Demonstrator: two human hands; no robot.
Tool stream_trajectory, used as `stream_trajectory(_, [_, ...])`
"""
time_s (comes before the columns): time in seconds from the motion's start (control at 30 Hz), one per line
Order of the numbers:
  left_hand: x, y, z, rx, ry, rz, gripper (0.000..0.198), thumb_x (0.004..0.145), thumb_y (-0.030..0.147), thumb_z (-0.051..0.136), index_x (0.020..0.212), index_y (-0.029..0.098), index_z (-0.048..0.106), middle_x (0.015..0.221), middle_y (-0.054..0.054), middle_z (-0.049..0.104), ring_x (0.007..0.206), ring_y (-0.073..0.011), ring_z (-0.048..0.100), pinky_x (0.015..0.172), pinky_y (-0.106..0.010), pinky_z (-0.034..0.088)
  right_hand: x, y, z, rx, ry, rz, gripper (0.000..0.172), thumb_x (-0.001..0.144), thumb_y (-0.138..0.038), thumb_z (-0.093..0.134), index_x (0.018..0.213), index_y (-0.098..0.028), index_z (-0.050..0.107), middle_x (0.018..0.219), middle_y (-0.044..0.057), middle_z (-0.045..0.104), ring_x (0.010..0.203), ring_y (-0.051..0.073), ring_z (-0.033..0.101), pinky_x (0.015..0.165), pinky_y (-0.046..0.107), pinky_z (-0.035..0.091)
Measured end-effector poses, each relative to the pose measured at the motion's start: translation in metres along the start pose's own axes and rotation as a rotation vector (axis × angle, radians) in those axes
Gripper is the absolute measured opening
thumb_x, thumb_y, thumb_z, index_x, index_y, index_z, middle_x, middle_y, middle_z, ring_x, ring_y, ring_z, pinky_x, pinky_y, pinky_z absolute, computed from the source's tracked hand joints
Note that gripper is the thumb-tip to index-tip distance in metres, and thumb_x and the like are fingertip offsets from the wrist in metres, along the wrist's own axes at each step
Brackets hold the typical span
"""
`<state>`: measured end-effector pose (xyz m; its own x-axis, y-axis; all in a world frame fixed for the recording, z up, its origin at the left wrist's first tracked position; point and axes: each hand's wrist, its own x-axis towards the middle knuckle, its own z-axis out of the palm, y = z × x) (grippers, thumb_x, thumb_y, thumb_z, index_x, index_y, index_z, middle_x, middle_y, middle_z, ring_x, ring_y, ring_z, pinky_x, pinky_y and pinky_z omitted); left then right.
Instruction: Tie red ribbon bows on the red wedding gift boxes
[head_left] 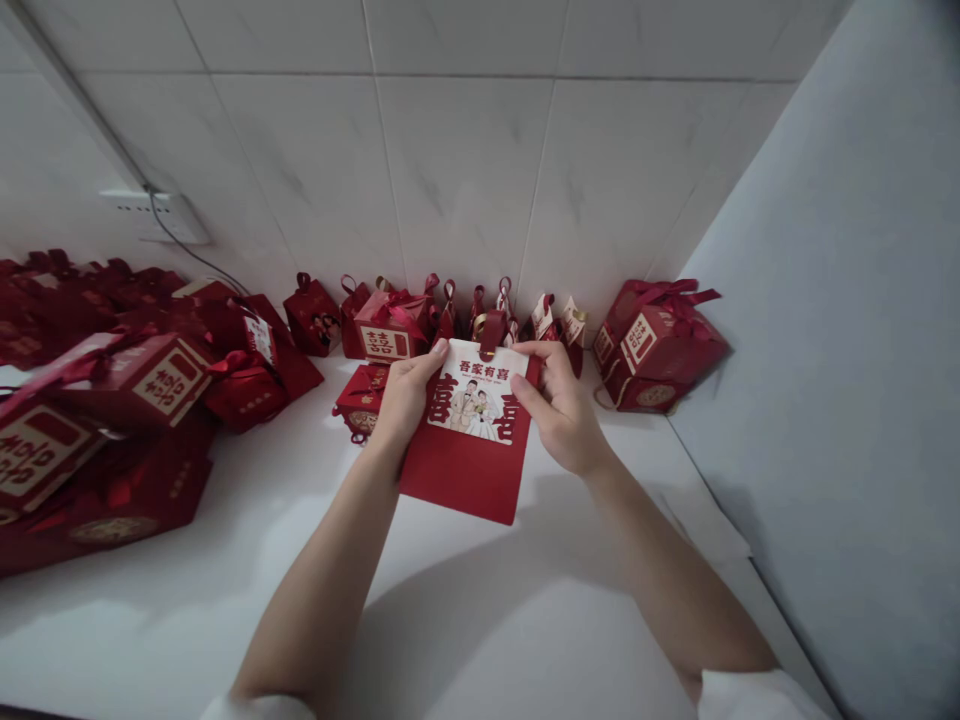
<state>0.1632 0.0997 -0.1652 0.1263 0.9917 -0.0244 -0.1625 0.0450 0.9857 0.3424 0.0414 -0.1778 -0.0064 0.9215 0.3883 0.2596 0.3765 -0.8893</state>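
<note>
Between my two hands is a red gift bag [465,475] with a white printed card [472,395] on its upper front, showing a cartoon couple and red characters. A dark red strap [491,335] with a gold stud closes over the card's top. My left hand [411,390] grips the bag's upper left edge, thumb on the card corner. On the other side my right hand [556,405] pinches the upper right edge, thumb and fingers near the card. Behind the bag, small red favor bags with ribbon loops line the wall; the held bag partly hides them.
Red gift boxes [169,385] with ribbons crowd the left of the white tabletop [300,560]. Stacked red boxes [652,345] stand at the right corner by a pale panel [840,300]. A power strip [154,215] with a cable is on the tiled wall.
</note>
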Motion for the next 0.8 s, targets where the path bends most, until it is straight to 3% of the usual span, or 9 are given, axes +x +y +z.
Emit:
stream_trajectory(0.1, [-0.001,0.003,-0.003,-0.028,-0.01,0.005,0.041,0.072,0.056,0.072,0.071,0.015,0.074,0.066,-0.006,0.073,0.063,-0.0258,0.072,0.058,-0.033,0.058,0.002,0.002,0.001,0.134,-0.064,-0.016,0.037,0.094,-0.044,0.052,0.126,-0.03,0.039,0.112,0.004,0.066,0.1,0.021,0.066,0.09,0.038,0.055])
stream_trajectory(0.2, [-0.003,0.007,-0.002,-0.096,0.051,0.095,0.04,0.075,0.057,0.07,0.074,0.016,0.074,0.07,-0.006,0.074,0.069,-0.0249,0.073,0.059,-0.031,0.058,0.002,0.003,0.004,0.277,-0.136,0.015,0.059,0.09,-0.042,0.06,0.139,-0.032,0.028,0.124,0.006,0.063,0.111,0.022,0.063,0.094,0.039,0.055])
stream_trajectory(0.33, [-0.007,0.011,0.001,-0.15,0.204,0.235,0.042,0.077,0.059,0.067,0.079,0.017,0.072,0.074,-0.006,0.075,0.079,-0.0248,0.074,0.065,-0.029,0.059,0.0,0.002,0.004,0.337,-0.331,0.122,0.059,0.086,-0.043,0.067,0.136,-0.027,0.04,0.135,0.007,0.058,0.123,0.023,0.057,0.104,0.043,0.05])
stream_trajectory(0.47, [-0.005,0.01,0.002,-0.137,0.203,0.204,0.046,0.077,0.06,0.066,0.088,0.016,0.073,0.079,-0.008,0.076,0.08,-0.0247,0.074,0.071,-0.031,0.06,0.0,0.003,0.0,0.35,-0.44,0.185,0.07,0.082,-0.04,0.073,0.14,-0.027,0.037,0.14,0.008,0.056,0.125,0.025,0.057,0.106,0.044,0.049])
stream_trajectory(0.6, [0.0,0.004,-0.001,-0.151,0.087,0.127,0.048,0.079,0.055,0.066,0.105,0.015,0.07,0.091,-0.01,0.077,0.082,-0.0243,0.074,0.076,-0.033,0.06,0.004,0.007,-0.006,0.406,-0.359,0.224,0.058,0.084,-0.042,0.068,0.135,-0.026,0.045,0.135,0.008,0.06,0.116,0.024,0.062,0.099,0.039,0.054])
stream_trajectory(0.67, [0.002,0.002,-0.004,-0.12,-0.05,0.066,0.05,0.08,0.049,0.069,0.118,0.018,0.064,0.103,-0.01,0.075,0.088,-0.0245,0.073,0.08,-0.034,0.059,0.006,0.011,-0.009,0.394,-0.283,0.272,0.052,0.088,-0.048,0.061,0.133,-0.025,0.048,0.127,0.009,0.065,0.098,0.024,0.07,0.079,0.037,0.062])
stream_trajectory(0.73, [0.001,0.001,-0.007,-0.025,-0.178,-0.013,0.056,0.08,0.048,0.07,0.128,0.022,0.058,0.117,-0.01,0.071,0.098,-0.0255,0.071,0.085,-0.034,0.058,0.008,0.014,-0.01,0.343,-0.205,0.299,0.051,0.09,-0.054,0.054,0.132,-0.026,0.048,0.124,0.01,0.066,0.085,0.024,0.071,0.062,0.035,0.061])
stream_trajectory(0.8, [0.0,-0.001,-0.008,0.13,-0.206,-0.038,0.064,0.079,0.052,0.07,0.134,0.025,0.052,0.13,-0.01,0.065,0.11,-0.0271,0.066,0.091,-0.035,0.055,0.01,0.014,-0.01,0.253,-0.098,0.253,0.051,0.09,-0.056,0.053,0.13,-0.025,0.048,0.126,0.01,0.065,0.094,0.025,0.07,0.069,0.035,0.061])
